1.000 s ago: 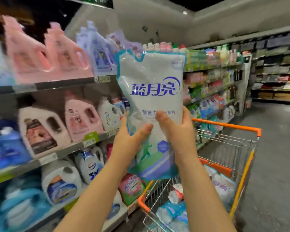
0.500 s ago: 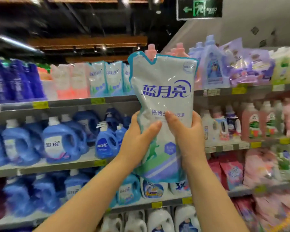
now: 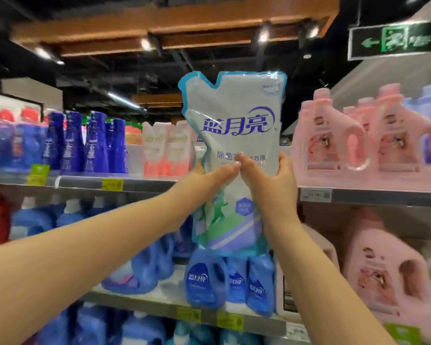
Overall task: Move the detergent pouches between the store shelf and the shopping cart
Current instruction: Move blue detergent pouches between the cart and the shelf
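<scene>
Pouch up, both hands on it. The detergent pouch (image 3: pixel 237 155) stands upright in front of you, long axis near vertical, notched spout corner at top left, printed face toward you. Your left hand (image 3: pixel 205 179) grips its left edge at mid-height, thumb laid across the front and fingers hidden behind. Your right hand (image 3: pixel 274 181) grips the right edge at the same height, thumb on the front and fingers curled round the side. The two thumbs nearly meet on the label. Neither hand is nearer; the hold is even. The key relation: the top shelf (image 3: pixel 139 184) lies straight ahead, beyond the pouch, and its lip crosses behind the pouch at about hand level, so the pouch's lower part hangs below that lip, in front of the blue jugs (image 3: pixel 205 277) on the shelf beneath. By my reading, the bottom must clear the lip before it can go in. The likely slot sits between the pink-and-white pouches (image 3: pixel 167 148) on the left and the pink jugs (image 3: pixel 331 140) on the right, but the pouch itself hides most of it, so its depth cannot be told. Dark blue bottles (image 3: pixel 85 143) stand further left, well apart. No shopping cart in view.
</scene>
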Demonstrator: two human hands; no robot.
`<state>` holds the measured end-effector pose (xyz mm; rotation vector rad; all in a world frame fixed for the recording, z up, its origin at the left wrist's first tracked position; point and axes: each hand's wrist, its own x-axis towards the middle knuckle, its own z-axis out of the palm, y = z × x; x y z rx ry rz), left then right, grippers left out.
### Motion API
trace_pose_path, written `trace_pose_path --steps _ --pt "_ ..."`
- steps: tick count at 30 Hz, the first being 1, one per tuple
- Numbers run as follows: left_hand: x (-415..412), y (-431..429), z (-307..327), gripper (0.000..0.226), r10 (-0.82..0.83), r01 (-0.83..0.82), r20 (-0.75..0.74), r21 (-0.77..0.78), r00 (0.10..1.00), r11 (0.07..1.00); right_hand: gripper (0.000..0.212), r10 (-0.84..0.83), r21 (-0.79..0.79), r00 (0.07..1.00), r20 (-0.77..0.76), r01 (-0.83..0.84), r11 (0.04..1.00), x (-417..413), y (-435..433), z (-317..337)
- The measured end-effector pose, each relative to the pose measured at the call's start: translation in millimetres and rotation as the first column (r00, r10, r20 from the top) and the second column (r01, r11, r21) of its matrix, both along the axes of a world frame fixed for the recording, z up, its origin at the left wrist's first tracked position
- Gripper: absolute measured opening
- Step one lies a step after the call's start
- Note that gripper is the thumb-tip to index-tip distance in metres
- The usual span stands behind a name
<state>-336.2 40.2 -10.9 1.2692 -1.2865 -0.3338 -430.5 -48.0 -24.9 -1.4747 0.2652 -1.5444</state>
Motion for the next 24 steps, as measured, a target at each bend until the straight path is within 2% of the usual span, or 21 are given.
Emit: trace_pose_path --steps 4,8,9,13,16,19,24 --pt "57.1 -37.7 23.5 0.029 0.009 -0.012 -0.074 -0.039 0.997 0.999 0.060 -0.052 -0.054 0.998 -0.019 0.051 0.997 57.7 -38.7 27.9" --pt "104.8 -90.9 58.8 0.023 -0.071 0.069 -0.022 -0.060 0.997 0.996 0.060 -0.092 -0.068 0.994 0.057 0.096 0.993 98.6 -81.0 61.3" --pt "114.5 -103.9 69.3 0.024 -0.110 0.108 -0.012 -0.083 0.994 0.991 0.063 -0.099 -0.072 0.992 0.075 0.104 0.992 107.6 -92.3 70.8" --pt "146.8 -159.7 100.4 0.057 -0.207 0.208 0.019 -0.140 0.978 0.968 0.076 -0.150 -0.062 0.982 0.111 0.158 0.986 132.7 -137.0 102.5" --pt "162.3 -199.0 110.5 0.051 -0.290 0.284 -0.047 -0.111 0.956 0.952 0.083 -0.202 -0.070 0.975 0.097 0.209 0.975 145.0 -172.4 113.7" --pt "171.4 -235.6 113.8 0.042 -0.323 0.318 -0.092 -0.070 0.942 0.946 0.075 -0.234 -0.067 0.969 0.077 0.239 0.969 154.8 -210.8 114.6" --pt "175.8 -296.1 107.1 0.062 -0.346 0.352 -0.093 0.059 0.934 0.934 0.081 -0.301 -0.026 0.954 -0.010 0.301 0.953 158.4 -272.7 102.3"
